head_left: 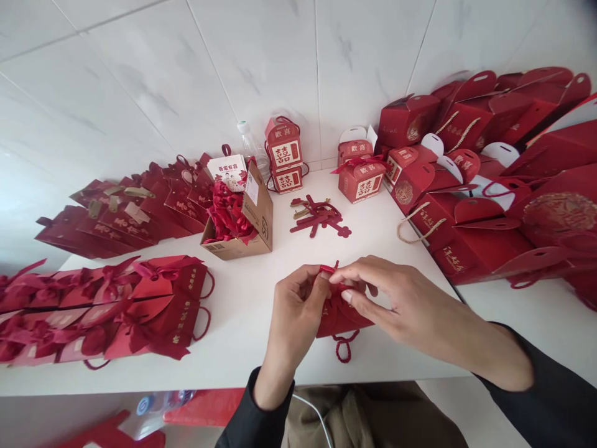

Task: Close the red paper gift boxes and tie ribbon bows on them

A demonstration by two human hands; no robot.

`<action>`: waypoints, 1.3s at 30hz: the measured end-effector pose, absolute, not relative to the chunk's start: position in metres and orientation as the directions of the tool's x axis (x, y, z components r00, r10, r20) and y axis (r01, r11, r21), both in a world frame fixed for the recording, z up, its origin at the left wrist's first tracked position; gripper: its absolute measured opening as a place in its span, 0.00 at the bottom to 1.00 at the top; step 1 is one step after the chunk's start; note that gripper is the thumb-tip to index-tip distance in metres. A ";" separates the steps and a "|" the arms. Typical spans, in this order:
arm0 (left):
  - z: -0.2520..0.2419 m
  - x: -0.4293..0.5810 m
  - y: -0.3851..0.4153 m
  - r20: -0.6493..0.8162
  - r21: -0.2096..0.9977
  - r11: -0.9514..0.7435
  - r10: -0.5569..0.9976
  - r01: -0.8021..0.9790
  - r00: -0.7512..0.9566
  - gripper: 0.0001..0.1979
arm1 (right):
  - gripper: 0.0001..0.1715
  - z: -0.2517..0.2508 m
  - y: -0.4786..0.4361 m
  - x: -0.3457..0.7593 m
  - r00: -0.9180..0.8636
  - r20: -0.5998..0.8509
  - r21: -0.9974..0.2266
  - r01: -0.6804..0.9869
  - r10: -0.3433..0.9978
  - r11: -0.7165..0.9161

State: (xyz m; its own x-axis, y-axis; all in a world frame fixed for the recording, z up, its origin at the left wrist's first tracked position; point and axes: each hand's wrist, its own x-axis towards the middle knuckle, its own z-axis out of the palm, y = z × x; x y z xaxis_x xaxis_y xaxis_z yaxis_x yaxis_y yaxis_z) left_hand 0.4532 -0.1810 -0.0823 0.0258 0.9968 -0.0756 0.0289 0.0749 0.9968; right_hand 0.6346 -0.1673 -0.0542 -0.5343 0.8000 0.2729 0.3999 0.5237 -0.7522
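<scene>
So the count first: one small red bag in hand, one open cardboard box stuffed with red ribbon, two little red boxes stacked at the back wall, two more red boxes just right of those, one plastic bottle behind the cardboard box, and a small heap of loose red knot pieces mid-table. The piles overlap too much to count properly: flat red bags back left, bags with bows lying front left, and a big jumble of larger red boxes on the right. Both hands are closed up, not spread at all. The left hand wraps the bag's left side with fingertips pinched at the top, and the right hand pinches the red ribbon right there too, thumb and forefinger together. The bag sits on the white table near the front edge, its cord loop reaching almost to that edge. Bare table is open between the hands and the cardboard box, and in a strip toward the knot pieces; both sides are crowded by piles.
</scene>
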 end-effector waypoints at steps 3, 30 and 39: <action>-0.080 0.455 -0.182 -0.075 0.991 0.068 0.996 0.111 0.058 0.10 | 0.12 -0.055 -0.165 0.634 -0.528 0.278 -0.756 0.396 0.802 0.522; -0.075 0.446 -0.179 -0.180 0.975 0.147 0.964 0.169 0.196 0.24 | 0.07 -0.061 -0.173 0.627 -0.346 0.252 -0.847 0.372 0.904 0.378; -0.076 0.437 -0.179 -0.239 0.967 0.252 0.944 -0.030 0.228 0.14 | 0.12 -0.073 -0.169 0.631 -0.390 0.155 -0.872 0.377 0.908 0.311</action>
State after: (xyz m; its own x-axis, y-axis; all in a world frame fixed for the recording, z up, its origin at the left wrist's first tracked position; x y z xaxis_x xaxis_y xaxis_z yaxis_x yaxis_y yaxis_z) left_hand 0.4375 -0.1793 -0.0761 0.2282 0.9439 -0.2387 -0.0297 0.2518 0.9673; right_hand 0.6308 -0.1691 -0.0734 -0.3898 0.9077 0.1554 0.3773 0.3113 -0.8722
